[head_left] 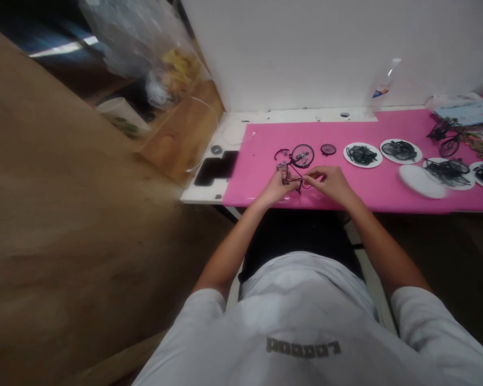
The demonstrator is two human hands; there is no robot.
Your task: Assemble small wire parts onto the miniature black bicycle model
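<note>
At the near edge of the pink-covered table, my left hand [280, 186] is closed around a small dark model bicycle frame [293, 171]. The thumb and fingers of my right hand [324, 181] pinch at the near end of that frame; what they grip there is too small to make out. A spoked model wheel [302, 155] sits just beyond my hands, at the frame's far end. To its left lies a curved black part [281, 154], and to its right a smaller dark wheel [328, 149] rests flat on the pink cover.
White plates [350, 160] with black parts line the table's right side, and a blurred white lid or plate [422, 181] overlaps one. An assembled model bicycle [446, 136] stands far right. A clear bottle [384, 83] is by the wall. A black phone [215, 170] lies at left.
</note>
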